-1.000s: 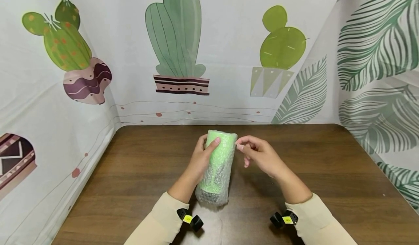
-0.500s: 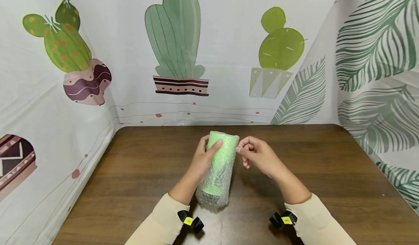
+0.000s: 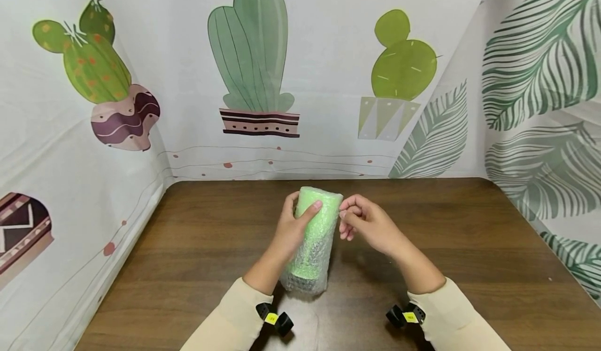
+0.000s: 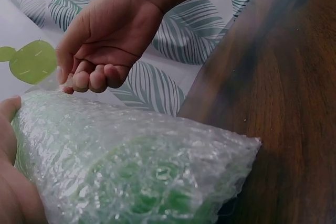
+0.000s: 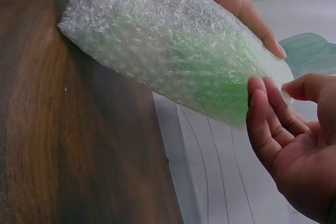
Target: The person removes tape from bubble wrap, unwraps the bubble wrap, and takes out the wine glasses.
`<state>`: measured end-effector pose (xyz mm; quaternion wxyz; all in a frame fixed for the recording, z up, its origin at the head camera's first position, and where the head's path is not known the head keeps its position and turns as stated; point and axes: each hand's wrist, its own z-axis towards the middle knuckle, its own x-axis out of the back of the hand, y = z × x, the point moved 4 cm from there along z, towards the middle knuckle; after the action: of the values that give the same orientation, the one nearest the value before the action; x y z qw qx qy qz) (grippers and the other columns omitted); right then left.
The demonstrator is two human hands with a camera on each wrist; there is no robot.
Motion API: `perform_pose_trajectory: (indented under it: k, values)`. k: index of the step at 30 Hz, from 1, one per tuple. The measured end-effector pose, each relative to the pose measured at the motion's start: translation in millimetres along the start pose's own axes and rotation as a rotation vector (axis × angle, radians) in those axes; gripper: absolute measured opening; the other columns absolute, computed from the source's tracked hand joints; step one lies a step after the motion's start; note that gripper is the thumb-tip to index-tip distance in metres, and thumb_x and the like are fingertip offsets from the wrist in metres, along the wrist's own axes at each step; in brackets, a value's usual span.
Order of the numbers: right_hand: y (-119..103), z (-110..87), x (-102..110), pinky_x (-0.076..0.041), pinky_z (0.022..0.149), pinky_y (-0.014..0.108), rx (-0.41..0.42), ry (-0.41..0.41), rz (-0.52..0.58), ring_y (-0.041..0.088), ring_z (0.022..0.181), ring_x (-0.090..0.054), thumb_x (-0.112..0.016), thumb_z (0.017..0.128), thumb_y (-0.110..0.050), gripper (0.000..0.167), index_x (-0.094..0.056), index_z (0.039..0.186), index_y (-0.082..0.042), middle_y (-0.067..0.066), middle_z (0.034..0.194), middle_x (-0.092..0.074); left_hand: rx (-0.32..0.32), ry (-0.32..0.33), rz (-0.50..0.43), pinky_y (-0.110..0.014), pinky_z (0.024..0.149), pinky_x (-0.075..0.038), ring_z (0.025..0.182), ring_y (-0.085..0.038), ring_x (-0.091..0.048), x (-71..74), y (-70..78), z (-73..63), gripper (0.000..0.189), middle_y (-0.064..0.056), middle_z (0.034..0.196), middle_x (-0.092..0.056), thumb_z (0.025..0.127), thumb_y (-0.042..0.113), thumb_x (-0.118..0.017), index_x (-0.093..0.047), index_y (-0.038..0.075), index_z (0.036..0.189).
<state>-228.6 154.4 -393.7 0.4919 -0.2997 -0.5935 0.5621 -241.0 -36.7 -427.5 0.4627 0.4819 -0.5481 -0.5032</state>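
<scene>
A green item in bubble wrap (image 3: 321, 231) leans tilted, its lower end at the table and its top raised. My left hand (image 3: 292, 226) grips it round the upper left side, thumb across the front. At the top right corner is my right hand (image 3: 368, 220); in the left wrist view its thumb and forefinger pinch a small translucent edge of the wrap (image 4: 142, 145). The other fingers of the right hand (image 5: 294, 135) curl loosely beside the wrap in the right wrist view. What the green item is stays hidden under the bubbles.
The brown wooden table (image 3: 188, 257) reaches back to a white cloth backdrop (image 3: 328, 80) printed with cacti and leaves. Side cloths rise along the table's left and right edges. Each wrist wears a small black camera (image 3: 283, 323).
The wrapped item shifts slightly to the right with my left hand. My right hand stays at its top corner, the lower fingers moving in a little towards the wrap.
</scene>
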Motion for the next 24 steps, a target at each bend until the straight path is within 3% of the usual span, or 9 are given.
perform_pose_trajectory:
  k: [7, 13, 18, 21, 24]
  values:
    - [-2.7, -1.2, -2.3, -0.063, 0.071, 0.039, 0.055, -0.043, 0.071, 0.028, 0.08, -0.074, -0.05, 0.104, -0.006, 0.017, -0.045, 0.112, 0.009, 0.03, 0.092, -0.069, -0.006, 0.035, 0.027, -0.036, 0.08, -0.058, 0.099, -0.025, -0.064, 1.5, 2.3, -0.3, 0.077, -0.016, 0.133, -0.054, 0.088, 0.055, -0.072, -0.037, 0.024, 0.149]
    - [-4.2, -1.4, -2.9, -0.063, 0.075, 0.039, 0.073, -0.05, 0.103, 0.022, 0.085, -0.073, -0.05, 0.105, -0.008, 0.019, -0.049, 0.113, 0.009, 0.027, 0.097, -0.07, -0.022, 0.062, 0.03, -0.038, 0.079, -0.059, 0.098, -0.026, -0.065, 2.8, 4.2, -1.1, 0.078, -0.015, 0.13, -0.056, 0.086, 0.057, -0.073, -0.038, 0.025, 0.149]
    - [-2.0, 0.1, -1.7, -0.062, 0.08, 0.039, 0.054, -0.012, 0.139, 0.023, 0.088, -0.071, -0.045, 0.107, -0.01, 0.02, -0.047, 0.116, 0.009, 0.027, 0.1, -0.066, -0.103, 0.054, 0.011, -0.045, 0.102, -0.047, 0.12, -0.029, -0.055, 5.9, 8.1, -1.2, 0.059, -0.015, 0.142, -0.05, 0.102, 0.053, -0.05, -0.041, 0.016, 0.148]
    - [-0.1, 0.8, -0.1, -0.062, 0.082, 0.04, 0.042, 0.018, 0.16, 0.023, 0.088, -0.071, -0.043, 0.107, -0.007, 0.02, -0.045, 0.116, 0.01, 0.027, 0.1, -0.063, -0.132, 0.055, -0.027, -0.046, 0.109, -0.04, 0.13, -0.028, -0.047, 9.3, 10.1, -1.2, 0.049, -0.012, 0.144, -0.05, 0.109, 0.044, -0.035, -0.048, 0.012, 0.144]
    - [2.4, 1.7, 1.4, -0.062, 0.082, 0.038, 0.028, 0.049, 0.166, 0.023, 0.087, -0.07, -0.043, 0.106, -0.004, 0.019, -0.044, 0.116, 0.012, 0.026, 0.1, -0.06, -0.117, 0.05, -0.08, -0.045, 0.11, -0.039, 0.13, -0.027, -0.047, 11.5, 9.9, -0.6, 0.042, -0.01, 0.141, -0.053, 0.11, 0.037, -0.036, -0.052, 0.013, 0.14]
